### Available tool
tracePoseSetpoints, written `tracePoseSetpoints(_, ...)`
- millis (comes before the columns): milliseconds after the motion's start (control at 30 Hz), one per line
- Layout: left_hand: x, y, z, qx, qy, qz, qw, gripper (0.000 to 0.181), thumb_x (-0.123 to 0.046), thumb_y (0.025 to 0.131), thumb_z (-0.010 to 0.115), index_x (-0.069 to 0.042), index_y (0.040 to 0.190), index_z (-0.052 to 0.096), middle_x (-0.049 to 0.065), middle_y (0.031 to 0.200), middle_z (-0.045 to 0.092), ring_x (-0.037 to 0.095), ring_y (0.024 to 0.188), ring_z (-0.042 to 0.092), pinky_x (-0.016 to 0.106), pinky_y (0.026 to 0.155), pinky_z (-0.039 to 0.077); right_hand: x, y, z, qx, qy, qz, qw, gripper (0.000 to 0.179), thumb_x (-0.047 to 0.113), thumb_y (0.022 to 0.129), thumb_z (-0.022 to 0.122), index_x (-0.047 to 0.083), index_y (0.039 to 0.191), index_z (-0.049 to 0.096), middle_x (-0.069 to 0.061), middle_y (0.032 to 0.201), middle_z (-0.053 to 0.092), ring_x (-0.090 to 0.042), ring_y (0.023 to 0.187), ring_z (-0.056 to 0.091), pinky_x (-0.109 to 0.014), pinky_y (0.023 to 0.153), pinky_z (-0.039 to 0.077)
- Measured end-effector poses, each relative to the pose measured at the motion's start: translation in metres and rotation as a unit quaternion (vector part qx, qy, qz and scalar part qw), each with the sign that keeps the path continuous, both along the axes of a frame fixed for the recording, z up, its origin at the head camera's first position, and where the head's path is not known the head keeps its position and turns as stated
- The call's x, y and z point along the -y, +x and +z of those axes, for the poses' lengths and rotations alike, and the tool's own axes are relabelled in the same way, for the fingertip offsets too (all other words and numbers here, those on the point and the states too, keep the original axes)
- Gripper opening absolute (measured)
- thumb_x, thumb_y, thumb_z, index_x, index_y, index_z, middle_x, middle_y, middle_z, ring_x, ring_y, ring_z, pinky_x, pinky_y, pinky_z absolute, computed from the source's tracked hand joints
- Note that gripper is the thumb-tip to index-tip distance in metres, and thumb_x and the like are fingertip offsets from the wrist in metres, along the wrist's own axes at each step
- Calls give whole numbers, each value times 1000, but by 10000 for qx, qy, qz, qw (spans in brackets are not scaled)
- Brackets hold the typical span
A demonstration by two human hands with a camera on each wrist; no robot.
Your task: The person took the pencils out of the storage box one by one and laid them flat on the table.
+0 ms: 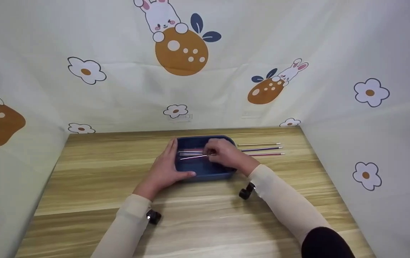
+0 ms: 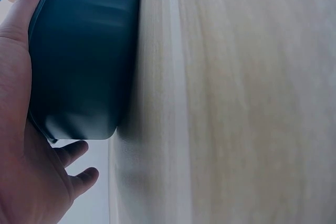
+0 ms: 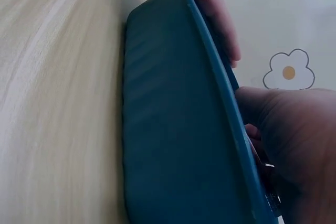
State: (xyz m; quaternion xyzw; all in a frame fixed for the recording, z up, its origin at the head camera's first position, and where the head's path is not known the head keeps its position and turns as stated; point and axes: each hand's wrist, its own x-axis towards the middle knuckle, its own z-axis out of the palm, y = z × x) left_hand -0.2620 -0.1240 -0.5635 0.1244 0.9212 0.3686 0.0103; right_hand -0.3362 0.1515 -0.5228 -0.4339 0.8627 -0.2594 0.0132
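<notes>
A dark blue tray (image 1: pixel 205 177) stands on the table, with several slim pencils (image 1: pixel 189 152) lying lengthwise inside. My left hand (image 1: pixel 165 168) rests against its left end, fingers straight along that side and thumb laid on the front rim. In the left wrist view, two fingertips (image 2: pixel 79 153) show past the tray's end. My right hand (image 1: pixel 222 153) reaches into the tray and pinches a pencil (image 1: pixel 191 157), slightly slanted to the others; its far end is hidden by the hand. The tray's wall (image 3: pixel 173 114) hides most right fingers in the right wrist view.
Three pencils, a gold one (image 1: pixel 258 144), a dark blue one (image 1: pixel 262 148) and a red one (image 1: pixel 266 154), lie to the tray's right, white ends pointing right. Patterned cloth walls (image 1: pixel 119 93) enclose the wooden table (image 1: pixel 111 161) at the back and sides.
</notes>
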Motion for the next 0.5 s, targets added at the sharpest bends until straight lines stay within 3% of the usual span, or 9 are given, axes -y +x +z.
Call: tracePoseSetpoints(500, 1, 1, 1, -54, -11, -48, 10000, 149, -73, 75, 92, -7, 178, 8, 17, 185, 10, 47, 163, 28, 67, 130, 28, -34, 7, 12, 390, -367, -145, 9985, 19, -5, 93, 74, 2, 110, 82, -7, 103, 72, -23, 95, 67, -41, 85, 58)
